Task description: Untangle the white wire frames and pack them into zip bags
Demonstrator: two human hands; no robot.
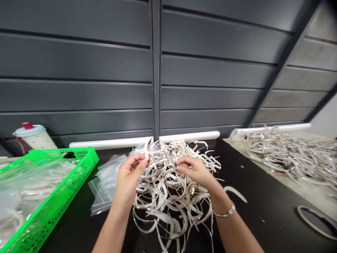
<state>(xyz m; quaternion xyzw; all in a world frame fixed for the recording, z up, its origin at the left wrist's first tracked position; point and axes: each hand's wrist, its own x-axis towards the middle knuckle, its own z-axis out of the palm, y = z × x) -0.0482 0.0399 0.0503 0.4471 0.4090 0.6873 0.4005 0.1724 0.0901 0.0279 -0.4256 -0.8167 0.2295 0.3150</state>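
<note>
My left hand [133, 170] pinches a short curved strip [147, 149], whitish with a shiny metallic edge, upright between thumb and fingertips. My right hand [193, 170] is closed, thumb and fingers together, over the far part of a tangled pile of similar curved strips [168, 200]. Whatever sits at its fingertips, if anything, blends into the pile and cannot be made out. The pile lies on the dark table [244, 225] between and below both hands. Left of it are clear zip bags [105, 186], overlapping one another.
A green perforated crate [60, 202] with filled clear bags stands at left, a lidded cup [37, 137] behind it. Another heap of strips [295, 158] covers the pale surface at right. A loose ring-shaped band [313, 219] lies at front right. Grey panels [210, 70] rise behind.
</note>
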